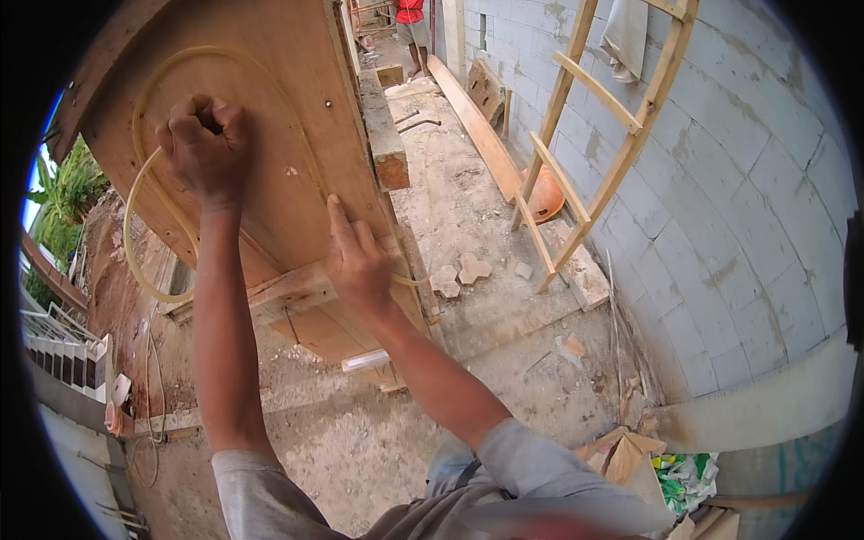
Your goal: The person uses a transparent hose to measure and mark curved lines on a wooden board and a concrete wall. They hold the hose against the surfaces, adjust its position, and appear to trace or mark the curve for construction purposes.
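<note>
A thin, yellowish clear hose loops over the front of an upright brown plywood panel. High on the panel, my left hand is closed in a fist, with a length of the hose coming out at its left side. Lower and to the right, my right hand rests by a wooden batten near the panel's right edge. Its index finger points up along the hose while the other fingers curl. A short stretch of hose emerges to the right of that hand; the grip itself is partly hidden.
A wooden ladder leans on the grey block wall, with an orange helmet behind it. A long plank and hexagonal pavers lie along the passage. Far off stands a person in red. Sacks lie lower right.
</note>
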